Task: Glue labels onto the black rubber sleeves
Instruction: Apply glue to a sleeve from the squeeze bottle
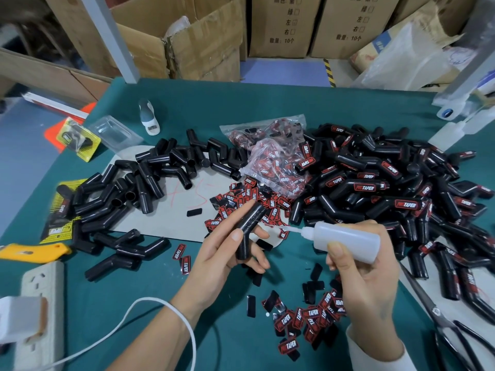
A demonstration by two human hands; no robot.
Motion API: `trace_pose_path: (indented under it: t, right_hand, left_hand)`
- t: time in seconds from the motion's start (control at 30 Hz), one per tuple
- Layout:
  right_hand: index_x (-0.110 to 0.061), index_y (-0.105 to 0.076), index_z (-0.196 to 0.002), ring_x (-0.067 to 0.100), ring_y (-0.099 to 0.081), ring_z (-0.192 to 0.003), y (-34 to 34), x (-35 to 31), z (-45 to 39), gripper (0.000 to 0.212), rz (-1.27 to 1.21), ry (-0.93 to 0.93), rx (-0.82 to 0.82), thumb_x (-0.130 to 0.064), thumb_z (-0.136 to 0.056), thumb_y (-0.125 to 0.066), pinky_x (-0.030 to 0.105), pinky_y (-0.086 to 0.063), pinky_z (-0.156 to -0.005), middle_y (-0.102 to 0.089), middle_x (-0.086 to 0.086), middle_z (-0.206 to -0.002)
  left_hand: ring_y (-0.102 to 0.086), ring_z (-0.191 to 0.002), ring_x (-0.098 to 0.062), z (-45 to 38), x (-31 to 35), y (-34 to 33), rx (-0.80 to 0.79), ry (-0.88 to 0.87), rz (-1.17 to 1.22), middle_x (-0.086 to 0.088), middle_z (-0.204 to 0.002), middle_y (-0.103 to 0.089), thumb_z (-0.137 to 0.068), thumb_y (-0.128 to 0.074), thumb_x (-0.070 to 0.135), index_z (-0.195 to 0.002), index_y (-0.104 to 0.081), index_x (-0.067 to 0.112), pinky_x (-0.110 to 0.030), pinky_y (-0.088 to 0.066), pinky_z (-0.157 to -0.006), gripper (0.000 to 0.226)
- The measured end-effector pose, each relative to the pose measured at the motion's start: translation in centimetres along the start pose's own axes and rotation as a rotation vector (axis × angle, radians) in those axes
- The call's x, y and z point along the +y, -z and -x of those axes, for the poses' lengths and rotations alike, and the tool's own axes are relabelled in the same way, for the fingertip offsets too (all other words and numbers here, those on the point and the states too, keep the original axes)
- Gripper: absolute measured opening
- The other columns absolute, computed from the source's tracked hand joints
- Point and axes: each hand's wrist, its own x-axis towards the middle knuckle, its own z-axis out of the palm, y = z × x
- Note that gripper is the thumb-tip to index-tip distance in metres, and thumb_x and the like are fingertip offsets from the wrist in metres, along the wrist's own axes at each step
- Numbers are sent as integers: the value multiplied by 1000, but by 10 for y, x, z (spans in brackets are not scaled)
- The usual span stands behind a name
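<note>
My left hand (227,253) grips a bent black rubber sleeve (250,223) above the green table, its bare upper side facing me. My right hand (367,266) holds a translucent glue bottle (345,241) tilted left, its thin nozzle pointing at the sleeve from a short gap. Unlabelled sleeves (139,183) lie heaped at the left. Labelled sleeves (388,188) with red and black labels pile up at the right. Loose labels (308,317) lie scattered near my right wrist and behind the held sleeve, some spilling from a clear bag (273,159).
A yellow utility knife (29,253) and a white power strip (40,303) with a white cable sit at the left front. Scissors (439,317) lie at the right. Cardboard boxes (187,36) stand behind the table. Spare plastic bottles (455,124) rest at the far right.
</note>
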Motion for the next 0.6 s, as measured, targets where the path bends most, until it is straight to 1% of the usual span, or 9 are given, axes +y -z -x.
trace_pose_path:
  t: [0.13,0.23,0.43,0.53,0.6]
  right_hand:
    - [-30,-65,-105,22,-61,-71,-1,-1,1,19,8,2,-20,-41,-92,-71,24,-52,-60,-60,-4,-98]
    - [-32,-64,-106,19,-61,-68,0,0,-1,15,8,16,4,-36,-92,-70,24,-51,-59,-61,-4,-98]
    - [-30,-65,-106,23,-62,-72,0,0,1,18,23,-4,-17,-37,-91,-71,26,-52,-60,-61,-4,-100]
    - [-30,-65,-106,20,-61,-69,0,-1,0,16,16,10,-1,-36,-91,-70,25,-51,-60,-61,-4,-98]
    - [-31,-65,-106,18,-61,-68,1,-1,0,15,15,14,18,-35,-92,-70,24,-51,-60,-61,1,-95]
  left_hand:
    - [-69,-76,-35,0,0,0,1,-3,0,-16,-115,-66,-105,-55,35,-154,-49,26,-38,-58,-67,50]
    - [-69,-76,-36,0,-2,1,6,-1,-9,-16,-115,-66,-106,-47,27,-154,-49,24,-37,-58,-66,48]
    - [-69,-76,-36,-1,-1,1,11,-1,-19,-16,-115,-66,-106,-47,27,-154,-48,24,-38,-58,-67,49]
    - [-69,-76,-36,0,-1,1,5,-2,-20,-16,-115,-66,-106,-47,27,-154,-48,25,-39,-58,-67,48]
    - [-69,-76,-35,0,-1,1,1,0,-21,-16,-115,-66,-106,-47,27,-154,-48,25,-39,-58,-67,48]
